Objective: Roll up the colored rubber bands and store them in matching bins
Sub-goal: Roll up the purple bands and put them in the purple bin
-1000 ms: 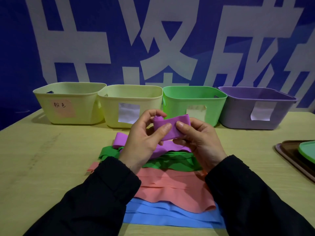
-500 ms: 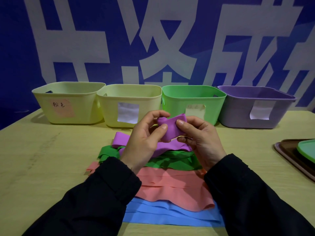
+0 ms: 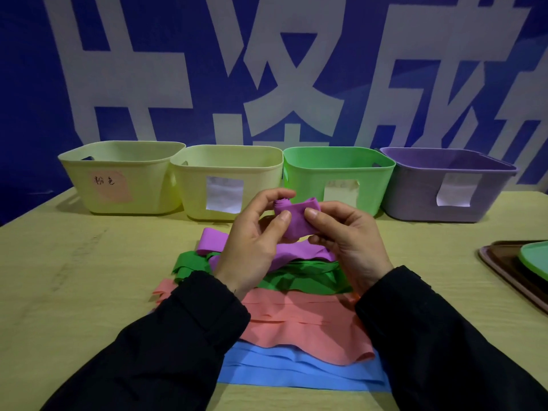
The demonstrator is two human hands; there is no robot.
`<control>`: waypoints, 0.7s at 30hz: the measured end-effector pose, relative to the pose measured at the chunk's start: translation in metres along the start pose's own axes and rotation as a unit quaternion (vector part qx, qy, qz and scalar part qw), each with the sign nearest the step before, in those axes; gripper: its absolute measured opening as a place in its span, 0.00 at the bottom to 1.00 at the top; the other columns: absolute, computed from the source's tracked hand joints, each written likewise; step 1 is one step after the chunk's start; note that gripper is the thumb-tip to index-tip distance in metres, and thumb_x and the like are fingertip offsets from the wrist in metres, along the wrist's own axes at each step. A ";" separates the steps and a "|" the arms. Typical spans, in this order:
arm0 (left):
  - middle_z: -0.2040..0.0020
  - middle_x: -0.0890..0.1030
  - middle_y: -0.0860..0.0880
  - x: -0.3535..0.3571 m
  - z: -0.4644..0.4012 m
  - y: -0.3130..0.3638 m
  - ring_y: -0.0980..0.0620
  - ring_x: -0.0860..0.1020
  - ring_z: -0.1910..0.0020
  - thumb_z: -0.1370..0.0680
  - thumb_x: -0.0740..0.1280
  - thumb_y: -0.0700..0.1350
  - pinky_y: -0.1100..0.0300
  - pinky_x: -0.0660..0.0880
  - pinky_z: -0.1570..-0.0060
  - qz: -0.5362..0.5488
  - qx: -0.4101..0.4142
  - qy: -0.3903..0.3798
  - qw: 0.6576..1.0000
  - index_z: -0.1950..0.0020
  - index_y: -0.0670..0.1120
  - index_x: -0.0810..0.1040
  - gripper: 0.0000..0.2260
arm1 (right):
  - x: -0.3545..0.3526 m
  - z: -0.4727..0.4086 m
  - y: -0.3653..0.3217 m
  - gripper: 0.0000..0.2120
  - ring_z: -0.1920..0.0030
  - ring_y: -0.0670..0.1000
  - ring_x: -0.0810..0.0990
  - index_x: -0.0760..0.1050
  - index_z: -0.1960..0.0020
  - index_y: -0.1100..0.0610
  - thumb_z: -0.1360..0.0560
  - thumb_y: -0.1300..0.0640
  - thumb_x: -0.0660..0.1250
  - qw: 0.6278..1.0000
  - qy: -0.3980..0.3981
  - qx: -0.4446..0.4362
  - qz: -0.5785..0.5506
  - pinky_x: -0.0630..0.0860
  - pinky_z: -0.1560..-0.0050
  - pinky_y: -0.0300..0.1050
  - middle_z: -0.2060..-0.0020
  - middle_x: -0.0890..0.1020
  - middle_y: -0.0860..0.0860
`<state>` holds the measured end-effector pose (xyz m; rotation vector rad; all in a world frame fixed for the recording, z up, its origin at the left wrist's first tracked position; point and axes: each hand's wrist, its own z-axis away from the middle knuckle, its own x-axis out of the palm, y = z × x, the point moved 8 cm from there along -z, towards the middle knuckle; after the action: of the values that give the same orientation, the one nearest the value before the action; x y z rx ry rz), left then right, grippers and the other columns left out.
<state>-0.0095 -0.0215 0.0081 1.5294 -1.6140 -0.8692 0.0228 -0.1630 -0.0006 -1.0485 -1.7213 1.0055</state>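
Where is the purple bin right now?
In the head view, the purple bin is far right in the row of four along the table's back edge, next to the green bin.

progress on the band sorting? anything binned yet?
Nothing visibly binned, though bin floors are hidden. In hand: left hand and right hand pinch a purple rubber band, rolled at one end, its tail still trailing onto the pile. Left: finish it for the purple plastic bin, then the green bands, salmon-pink bands and blue bands.
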 end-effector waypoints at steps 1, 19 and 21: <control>0.41 0.78 0.40 -0.002 0.000 0.000 0.43 0.83 0.50 0.22 0.67 0.43 0.45 0.83 0.48 -0.004 -0.002 0.006 1.000 0.41 0.52 0.79 0.11 | 0.000 0.000 0.000 0.05 0.66 0.49 0.79 0.86 0.58 0.55 0.33 0.56 0.74 1.000 -0.002 -0.005 0.005 0.78 0.64 0.37 0.63 0.85 0.53; 0.40 0.81 0.40 0.004 0.001 -0.003 0.50 0.81 0.45 0.19 0.66 0.33 0.56 0.81 0.48 0.033 -0.030 -0.026 0.999 0.34 0.43 0.74 0.14 | -0.001 0.001 -0.008 0.08 0.69 0.44 0.78 0.80 0.57 0.59 0.34 0.60 0.75 0.998 0.007 -0.055 0.026 0.74 0.69 0.34 0.69 0.82 0.48; 0.40 0.81 0.38 0.005 0.002 -0.004 0.49 0.81 0.45 0.19 0.64 0.32 0.56 0.81 0.46 0.039 -0.030 -0.032 0.998 0.35 0.39 0.74 0.12 | 0.000 0.001 -0.009 0.08 0.70 0.44 0.76 0.78 0.58 0.59 0.35 0.60 0.75 0.998 0.002 -0.060 0.035 0.73 0.69 0.34 0.70 0.80 0.47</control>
<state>-0.0092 -0.0263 0.0039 1.4000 -1.6661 -0.9234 0.0194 -0.1658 0.0072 -1.1943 -1.7691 0.9519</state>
